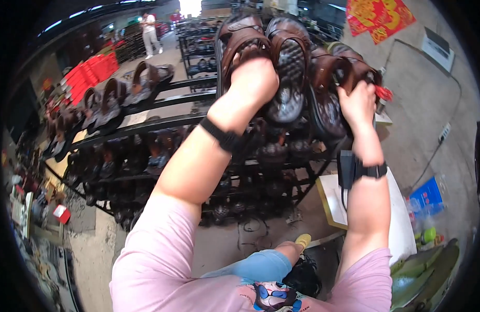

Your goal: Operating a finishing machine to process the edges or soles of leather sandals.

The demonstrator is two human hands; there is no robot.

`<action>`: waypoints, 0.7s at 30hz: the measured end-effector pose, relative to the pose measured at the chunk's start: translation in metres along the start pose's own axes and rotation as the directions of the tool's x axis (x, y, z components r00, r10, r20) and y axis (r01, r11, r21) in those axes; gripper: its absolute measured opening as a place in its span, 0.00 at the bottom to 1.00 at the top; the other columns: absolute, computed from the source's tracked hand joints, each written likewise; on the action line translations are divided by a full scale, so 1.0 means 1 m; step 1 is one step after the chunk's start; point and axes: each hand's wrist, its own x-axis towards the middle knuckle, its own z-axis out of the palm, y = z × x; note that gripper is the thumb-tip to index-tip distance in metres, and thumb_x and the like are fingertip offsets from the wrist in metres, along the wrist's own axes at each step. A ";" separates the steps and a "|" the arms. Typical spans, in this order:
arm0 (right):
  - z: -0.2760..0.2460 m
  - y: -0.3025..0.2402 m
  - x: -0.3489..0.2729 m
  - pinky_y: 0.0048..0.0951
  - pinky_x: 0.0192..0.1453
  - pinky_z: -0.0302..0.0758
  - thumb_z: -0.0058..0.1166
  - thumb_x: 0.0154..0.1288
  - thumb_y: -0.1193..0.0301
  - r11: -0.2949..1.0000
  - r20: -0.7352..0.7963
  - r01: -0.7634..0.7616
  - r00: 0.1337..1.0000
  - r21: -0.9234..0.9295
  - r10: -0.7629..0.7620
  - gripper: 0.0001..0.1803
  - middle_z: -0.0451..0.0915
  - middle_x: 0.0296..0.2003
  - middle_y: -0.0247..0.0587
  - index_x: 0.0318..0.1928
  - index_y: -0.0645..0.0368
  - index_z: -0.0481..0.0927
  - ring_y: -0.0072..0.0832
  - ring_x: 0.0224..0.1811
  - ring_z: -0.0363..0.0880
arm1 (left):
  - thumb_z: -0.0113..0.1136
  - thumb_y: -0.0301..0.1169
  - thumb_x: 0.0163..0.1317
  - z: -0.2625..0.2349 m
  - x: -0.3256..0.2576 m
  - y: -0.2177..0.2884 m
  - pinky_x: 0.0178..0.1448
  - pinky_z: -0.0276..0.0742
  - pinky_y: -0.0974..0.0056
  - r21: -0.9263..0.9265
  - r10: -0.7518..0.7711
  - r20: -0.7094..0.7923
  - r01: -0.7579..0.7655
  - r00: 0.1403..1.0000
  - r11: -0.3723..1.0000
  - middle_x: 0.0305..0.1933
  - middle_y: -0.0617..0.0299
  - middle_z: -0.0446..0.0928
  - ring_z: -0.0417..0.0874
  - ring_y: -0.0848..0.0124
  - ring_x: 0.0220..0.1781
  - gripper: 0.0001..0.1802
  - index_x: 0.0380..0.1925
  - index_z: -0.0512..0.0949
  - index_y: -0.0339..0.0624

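Observation:
My left hand [254,75] reaches into a brown leather sandal [245,37] at the top of a black metal rack, its fingers hooked under the strap and partly hidden. A matching brown sandal [288,67] stands right beside it, dimpled insole facing me. Farther right, my right hand [359,104] grips another brown sandal [349,65] at its strap, with the fingertips partly covered. One more sandal [325,99] leans between my hands. Something red [384,93] shows just past my right fingers.
The black rack [162,120] holds several rows of dark sandals, with more sandals [115,101] along its top left. Red stacked items [89,75] lie beyond. A person [149,34] stands far back. A white-topped table [331,200] is below my right arm, beside a wall.

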 end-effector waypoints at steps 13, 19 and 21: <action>0.034 -0.027 -0.064 0.43 0.49 0.73 0.59 0.60 0.70 0.717 -0.397 0.595 0.795 0.363 -0.459 0.10 0.81 0.36 0.48 0.42 0.60 0.79 0.47 0.41 0.80 | 0.65 0.39 0.60 -0.005 -0.073 -0.093 0.41 0.76 0.54 0.196 0.466 -0.499 -0.428 0.731 0.882 0.34 0.54 0.76 0.79 0.55 0.41 0.16 0.37 0.75 0.38; 0.105 -0.002 -0.161 0.44 0.59 0.73 0.70 0.51 0.61 0.811 0.152 0.219 0.924 0.543 -0.351 0.21 0.80 0.43 0.51 0.39 0.63 0.81 0.51 0.51 0.77 | 0.60 0.63 0.59 0.056 -0.157 -0.175 0.57 0.79 0.54 0.160 -0.211 0.340 0.164 0.917 0.973 0.47 0.39 0.78 0.81 0.47 0.53 0.44 0.50 0.74 0.24; 0.150 -0.011 -0.143 0.44 0.60 0.74 0.73 0.48 0.56 0.895 0.386 -0.019 0.906 0.446 -0.173 0.31 0.79 0.52 0.55 0.46 0.65 0.80 0.52 0.56 0.77 | 0.62 0.67 0.54 0.089 -0.141 -0.192 0.62 0.76 0.54 0.089 -0.257 0.382 0.242 0.887 0.966 0.55 0.37 0.74 0.78 0.46 0.58 0.51 0.55 0.71 0.24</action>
